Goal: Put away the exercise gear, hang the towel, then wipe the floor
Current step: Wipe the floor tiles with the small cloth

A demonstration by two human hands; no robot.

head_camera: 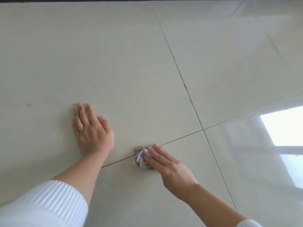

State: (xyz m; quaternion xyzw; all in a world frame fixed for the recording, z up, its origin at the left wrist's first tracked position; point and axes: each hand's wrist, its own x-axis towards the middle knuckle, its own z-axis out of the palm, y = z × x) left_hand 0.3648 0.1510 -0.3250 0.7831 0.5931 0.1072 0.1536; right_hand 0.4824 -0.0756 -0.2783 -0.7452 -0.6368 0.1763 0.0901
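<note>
Floor tiling [131, 63], pale, glossy and crossed by dark grout lines, is being wiped with a small crumpled white cloth [141, 158]. The cloth is being pressed flat onto a grout line under the fingers of the right hand [170, 167]; that grip is being kept narrow, extended fingers bearing down on the wad. The cloth is lying ahead and left of the palm. The left hand [91, 126] is being spread open, empty, on the tile, well apart, as a brace.
</note>
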